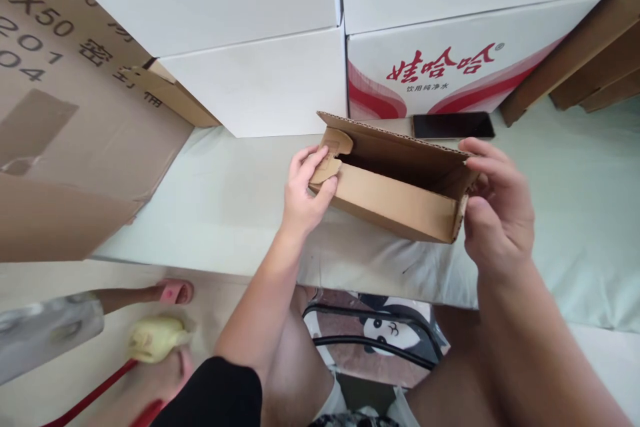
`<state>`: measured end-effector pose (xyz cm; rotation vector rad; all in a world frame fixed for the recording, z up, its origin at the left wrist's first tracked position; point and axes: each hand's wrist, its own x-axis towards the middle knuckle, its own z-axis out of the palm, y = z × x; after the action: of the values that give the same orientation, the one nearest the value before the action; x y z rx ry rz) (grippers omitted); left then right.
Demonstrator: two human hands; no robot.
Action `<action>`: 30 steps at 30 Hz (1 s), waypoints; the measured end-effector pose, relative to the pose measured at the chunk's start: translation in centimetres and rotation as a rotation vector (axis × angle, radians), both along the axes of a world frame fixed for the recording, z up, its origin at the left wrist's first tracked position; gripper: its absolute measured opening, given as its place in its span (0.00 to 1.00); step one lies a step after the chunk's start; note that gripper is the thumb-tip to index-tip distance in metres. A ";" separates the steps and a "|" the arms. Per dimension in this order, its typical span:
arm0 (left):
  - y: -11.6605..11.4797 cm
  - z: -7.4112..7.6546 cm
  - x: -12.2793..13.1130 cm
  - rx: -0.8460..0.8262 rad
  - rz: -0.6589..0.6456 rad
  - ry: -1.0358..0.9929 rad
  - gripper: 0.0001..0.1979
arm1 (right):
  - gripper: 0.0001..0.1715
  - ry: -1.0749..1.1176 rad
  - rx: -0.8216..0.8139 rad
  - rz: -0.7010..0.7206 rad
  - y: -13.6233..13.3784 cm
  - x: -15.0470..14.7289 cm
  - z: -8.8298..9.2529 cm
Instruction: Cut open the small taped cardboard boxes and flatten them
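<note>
A small brown cardboard box point(395, 197) is held tilted above the pale green cloth, its top lid raised toward the back and its dark inside showing. My left hand point(307, 188) grips the left end, thumb in front and fingers on the folded side flaps point(330, 157). At the right end, my right hand point(495, 203) has its thumb near the front corner and its fingers at the raised lid's edge. Part of the right fingers is hidden behind the box. Behind the box lies a dark phone point(454, 125).
White cartons point(255, 83) stand stacked along the back, one with red lettering point(443, 67). A large brown carton point(65, 147) stands at left, and more cardboard point(595, 73) at right. The cloth-covered surface point(225, 200) has a front edge above my knees. Another person's foot in a pink sandal point(175, 291) shows below left.
</note>
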<state>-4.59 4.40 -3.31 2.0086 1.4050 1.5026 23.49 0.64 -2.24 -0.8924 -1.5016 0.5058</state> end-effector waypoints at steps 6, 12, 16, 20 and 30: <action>0.1 -0.3 0.1 -0.032 -0.026 -0.065 0.29 | 0.27 0.073 0.048 0.090 0.4 -0.3 -0.6; 0.1 -0.1 0.2 -0.030 0.006 -0.089 0.25 | 0.10 0.202 0.168 -0.095 0.2 -0.5 0.4; 0.2 -0.4 0.2 -0.015 -0.003 -0.109 0.25 | 0.11 0.152 0.196 -0.216 -0.1 -0.1 1.1; 0.1 -0.8 0.2 0.023 -0.025 -0.120 0.29 | 0.14 0.025 0.171 -0.199 -0.7 0.7 1.8; -0.8 0.5 0.5 0.251 0.123 -0.069 0.17 | 0.38 -0.111 0.016 -0.035 -1.4 1.7 2.8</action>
<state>-4.11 3.62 -2.86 2.0171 1.3945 1.8656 25.14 -0.72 0.58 -0.9450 -1.5854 0.4237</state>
